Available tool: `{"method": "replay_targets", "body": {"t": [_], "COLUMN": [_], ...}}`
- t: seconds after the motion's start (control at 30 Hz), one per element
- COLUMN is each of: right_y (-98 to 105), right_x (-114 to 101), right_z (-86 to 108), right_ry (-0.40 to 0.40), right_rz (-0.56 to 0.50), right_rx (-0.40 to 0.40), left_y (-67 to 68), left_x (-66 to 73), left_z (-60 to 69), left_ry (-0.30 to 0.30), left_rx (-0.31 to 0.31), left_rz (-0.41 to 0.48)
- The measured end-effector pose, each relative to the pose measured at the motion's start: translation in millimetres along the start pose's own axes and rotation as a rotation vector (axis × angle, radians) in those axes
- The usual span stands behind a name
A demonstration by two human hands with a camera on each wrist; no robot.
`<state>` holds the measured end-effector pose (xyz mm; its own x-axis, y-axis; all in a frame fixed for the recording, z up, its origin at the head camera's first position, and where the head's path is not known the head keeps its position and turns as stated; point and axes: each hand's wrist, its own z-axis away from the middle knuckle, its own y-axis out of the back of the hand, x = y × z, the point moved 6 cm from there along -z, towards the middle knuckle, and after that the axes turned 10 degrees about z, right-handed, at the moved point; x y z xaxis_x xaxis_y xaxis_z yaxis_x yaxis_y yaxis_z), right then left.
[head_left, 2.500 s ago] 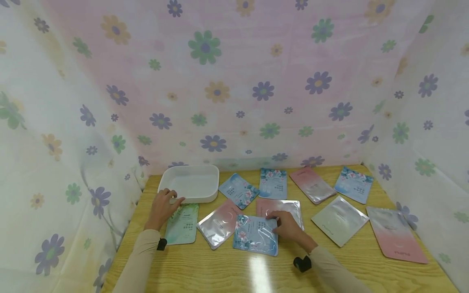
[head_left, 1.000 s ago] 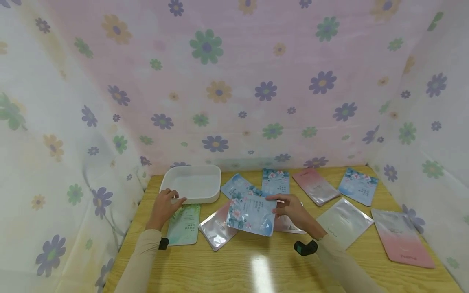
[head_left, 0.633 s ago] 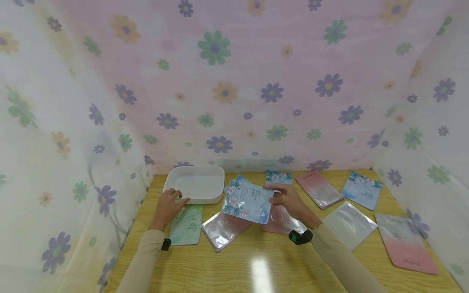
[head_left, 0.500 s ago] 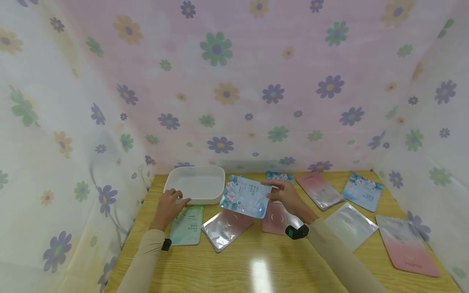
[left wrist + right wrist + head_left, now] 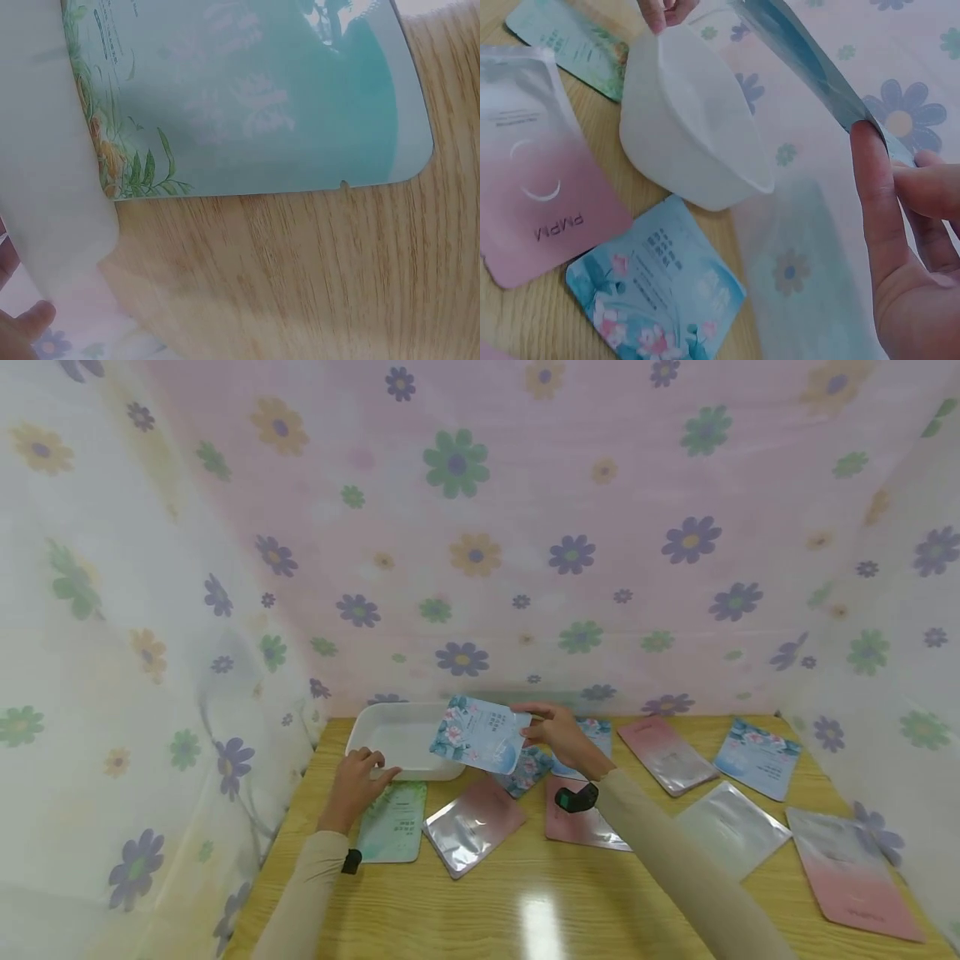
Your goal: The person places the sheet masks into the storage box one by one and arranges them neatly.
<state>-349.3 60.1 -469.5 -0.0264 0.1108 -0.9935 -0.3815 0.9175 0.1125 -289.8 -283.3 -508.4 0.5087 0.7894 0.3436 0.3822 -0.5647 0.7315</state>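
Observation:
My right hand (image 5: pixel 558 733) pinches the right edge of a blue face mask packet (image 5: pixel 480 735) printed with pink flowers. That packet is raised, overlapping the right end of a white plastic bin (image 5: pixel 405 769) in the head view. The right wrist view shows the blue packet (image 5: pixel 810 64) nearly edge-on between thumb and fingers. My left hand (image 5: pixel 356 785) grips the bin's front rim near its left corner, with the thumb outside. Just in front of the bin lies a green face mask packet (image 5: pixel 393 827), also filling much of the left wrist view (image 5: pixel 247 97).
A pink and silver packet (image 5: pixel 472 827) and another blue packet (image 5: pixel 660 277) lie close to the bin. More packets, such as a pale green one (image 5: pixel 735 831) and a pink one (image 5: pixel 855 877), spread rightward on the wooden table (image 5: pixel 450 918). Flowered cloth (image 5: pixel 525 527) surrounds it.
My right hand has lifted the blue packet off the table and carried it left and away from me to the bin. The left hand has stayed on the rim.

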Motion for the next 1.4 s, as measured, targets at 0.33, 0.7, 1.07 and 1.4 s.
{"method": "replay_targets", "body": {"t": [0.33, 0.7, 1.07, 1.4], "right_y": [-30, -63, -88, -116], "right_x": [12, 14, 25, 32], "right_z": [-32.5, -77.2, -108.4, -130.4], "right_ry": [-0.003, -0.052, -0.060, -0.030], "right_rz": [-0.043, -0.056, 0.057, 0.127], "right_rx": [-0.024, -0.026, -0.039, -0.080], "left_y": [-3.9, 2.5, -3.0, -1.7], "left_x": [-1.3, -5.1, -6.0, -4.9], "left_z": [4.9, -0.6, -2.1, -4.9], "left_ry": [0.035, 0.069, 0.092, 0.100], "left_rx": [-0.025, -0.045, -0.069, -0.048], "left_rz": [-0.001, 0.001, 0.017, -0.001]}}
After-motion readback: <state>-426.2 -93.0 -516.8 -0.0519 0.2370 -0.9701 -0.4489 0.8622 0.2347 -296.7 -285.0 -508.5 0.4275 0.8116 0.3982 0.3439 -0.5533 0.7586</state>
